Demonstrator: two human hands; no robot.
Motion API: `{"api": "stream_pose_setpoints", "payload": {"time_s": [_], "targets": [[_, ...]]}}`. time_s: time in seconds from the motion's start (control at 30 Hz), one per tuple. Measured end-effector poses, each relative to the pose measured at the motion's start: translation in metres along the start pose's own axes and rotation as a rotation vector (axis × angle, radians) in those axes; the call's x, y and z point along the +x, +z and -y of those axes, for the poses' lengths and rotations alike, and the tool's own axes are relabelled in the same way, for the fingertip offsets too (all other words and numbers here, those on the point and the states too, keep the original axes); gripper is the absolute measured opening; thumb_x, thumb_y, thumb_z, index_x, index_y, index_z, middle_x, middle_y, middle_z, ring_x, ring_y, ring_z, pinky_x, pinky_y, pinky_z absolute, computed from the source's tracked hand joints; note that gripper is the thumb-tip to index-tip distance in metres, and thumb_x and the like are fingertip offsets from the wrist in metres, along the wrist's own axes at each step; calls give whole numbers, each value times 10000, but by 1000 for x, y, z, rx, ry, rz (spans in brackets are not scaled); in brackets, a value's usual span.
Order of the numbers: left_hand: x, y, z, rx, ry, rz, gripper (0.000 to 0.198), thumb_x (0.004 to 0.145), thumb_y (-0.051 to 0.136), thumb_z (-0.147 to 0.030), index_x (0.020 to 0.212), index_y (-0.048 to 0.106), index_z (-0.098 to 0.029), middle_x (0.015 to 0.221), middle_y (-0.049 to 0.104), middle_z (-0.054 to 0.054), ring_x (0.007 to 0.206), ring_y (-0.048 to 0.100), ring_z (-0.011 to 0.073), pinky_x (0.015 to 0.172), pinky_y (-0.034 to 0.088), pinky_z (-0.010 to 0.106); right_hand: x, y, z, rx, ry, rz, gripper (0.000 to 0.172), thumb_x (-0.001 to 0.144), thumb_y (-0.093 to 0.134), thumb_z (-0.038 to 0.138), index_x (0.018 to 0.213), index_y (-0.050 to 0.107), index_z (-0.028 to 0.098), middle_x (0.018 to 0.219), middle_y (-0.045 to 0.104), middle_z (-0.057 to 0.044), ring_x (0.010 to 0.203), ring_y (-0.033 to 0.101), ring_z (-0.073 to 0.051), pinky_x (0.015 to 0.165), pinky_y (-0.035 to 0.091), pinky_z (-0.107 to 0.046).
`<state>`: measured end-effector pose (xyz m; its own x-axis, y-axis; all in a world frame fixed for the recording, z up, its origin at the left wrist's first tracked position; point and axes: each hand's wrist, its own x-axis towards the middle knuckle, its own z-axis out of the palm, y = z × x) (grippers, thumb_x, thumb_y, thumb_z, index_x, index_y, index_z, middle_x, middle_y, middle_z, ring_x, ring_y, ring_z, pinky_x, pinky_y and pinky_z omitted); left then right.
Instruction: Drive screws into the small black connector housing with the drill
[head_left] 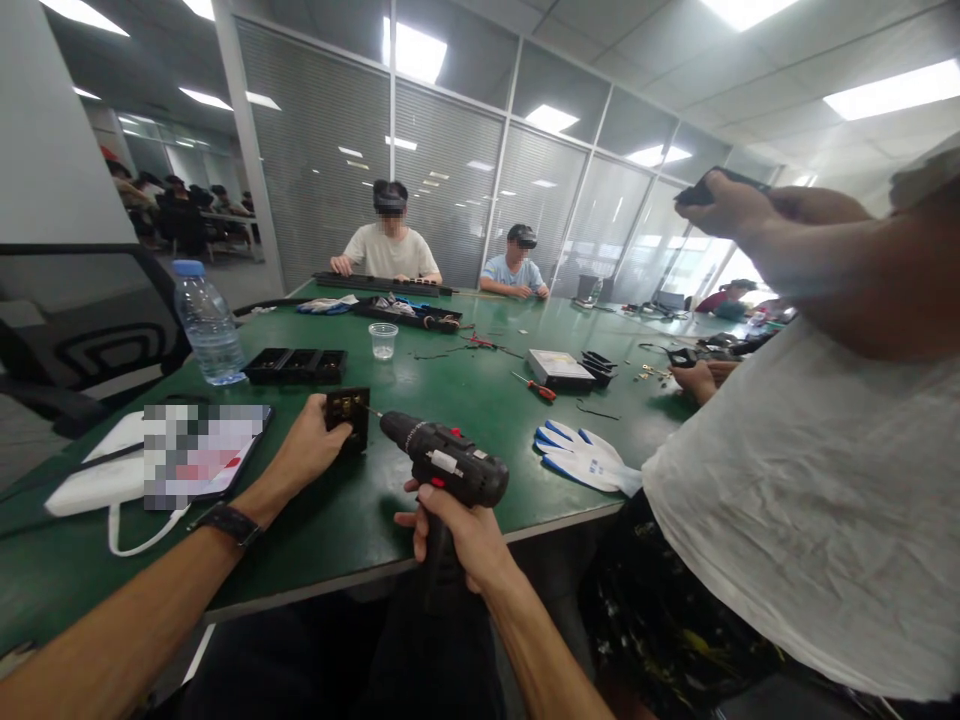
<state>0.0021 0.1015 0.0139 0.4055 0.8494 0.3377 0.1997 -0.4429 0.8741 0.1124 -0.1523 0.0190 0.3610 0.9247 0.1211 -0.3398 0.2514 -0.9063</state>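
Right hand [469,545], closest to my view, grips a black drill [442,455] over the near edge of the table [536,500]; its bit [373,411] points at the dark block [355,412] my left hand [311,445] pinches, inward from that edge.

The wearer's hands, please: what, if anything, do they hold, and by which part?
The left hand holds a black piece by its left side; the right hand, a drill by its handle.
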Motion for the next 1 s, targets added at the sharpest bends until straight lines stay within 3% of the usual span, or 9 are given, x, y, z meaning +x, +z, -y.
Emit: {"api": "stream_pose_setpoints", "payload": {"time_s": [0.13,0.27,0.5,0.67,0.83,1.0], "targets": [[-5,2,-11,-233,-156,16,434,725,658,-181,1121,479,-189,965,688,72,755,723,228,666,611,363,-1,0,0,-14,-8,-11,366,864,741,434,1043,695,118,557,611,56,452,579,-110,888,543,-401],[-10,2,-22,-423,-270,49,464,710,672,-166,1127,470,-170,944,688,84,663,716,219,563,601,362,-2,1,0,-8,13,-29,385,853,750,449,1043,694,119,551,602,61,439,570,-112,909,542,-421],[-14,-6,-30,-721,-277,82,401,684,655,-156,1059,514,-146,924,698,100,740,731,231,599,591,328,-1,-2,-5,22,43,-65,438,826,787,497,1052,721,128,548,593,68,430,562,-119,1033,501,-491],[-14,-11,-30,-869,-353,176,288,789,616,-249,1035,610,-101,959,716,160,810,731,256,595,580,313,-1,-3,-8,41,45,-86,419,850,776,479,1079,731,131,552,595,60,437,570,-127,1068,477,-522],[-12,-14,-31,-949,-383,230,367,870,547,-357,1083,665,-83,994,726,163,825,727,254,593,580,312,-4,-3,-5,33,50,-49,384,854,774,473,1067,741,156,582,606,52,468,570,-124,1023,499,-493],[-10,-12,-28,-933,-380,210,362,853,550,-335,1109,653,-101,1008,729,146,834,722,248,652,593,336,-4,-3,-2,35,41,-44,350,869,763,460,1051,736,162,586,612,52,479,573,-116,1022,495,-476]]}}
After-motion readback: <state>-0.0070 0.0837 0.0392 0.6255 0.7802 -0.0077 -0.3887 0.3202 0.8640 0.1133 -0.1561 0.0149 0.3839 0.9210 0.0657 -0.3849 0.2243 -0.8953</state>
